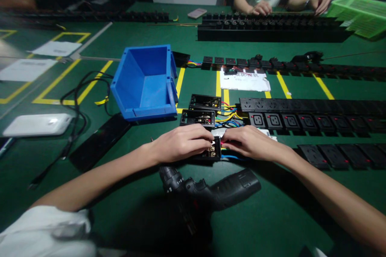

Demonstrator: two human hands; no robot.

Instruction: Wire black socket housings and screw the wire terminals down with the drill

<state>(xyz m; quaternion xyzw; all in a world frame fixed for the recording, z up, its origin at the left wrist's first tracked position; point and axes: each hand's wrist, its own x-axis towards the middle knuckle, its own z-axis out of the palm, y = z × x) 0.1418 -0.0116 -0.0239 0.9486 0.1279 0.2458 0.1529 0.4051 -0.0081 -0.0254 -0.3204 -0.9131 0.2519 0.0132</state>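
My left hand (188, 141) lies over a small open black box (213, 153) with brass terminals inside, its fingers closed on the box's upper edge. At the box's right end, my right hand (249, 141) pinches a red wire (222, 143). A blue wire (230, 156) runs out below that hand. Two similar black boxes, one (197, 117) just behind and another (205, 101) farther back, have coloured wires (230, 118) leading to the black socket strips (291, 121) on the right.
A black cordless driver (208, 192) lies in front of my hands. The blue bin (150, 88) stands behind my left hand. Left are a dark phone (98, 142), a white device (37, 124) and black cables (76, 106). Across the table a person's hands (261, 8) rest at a long black strip (265, 34).
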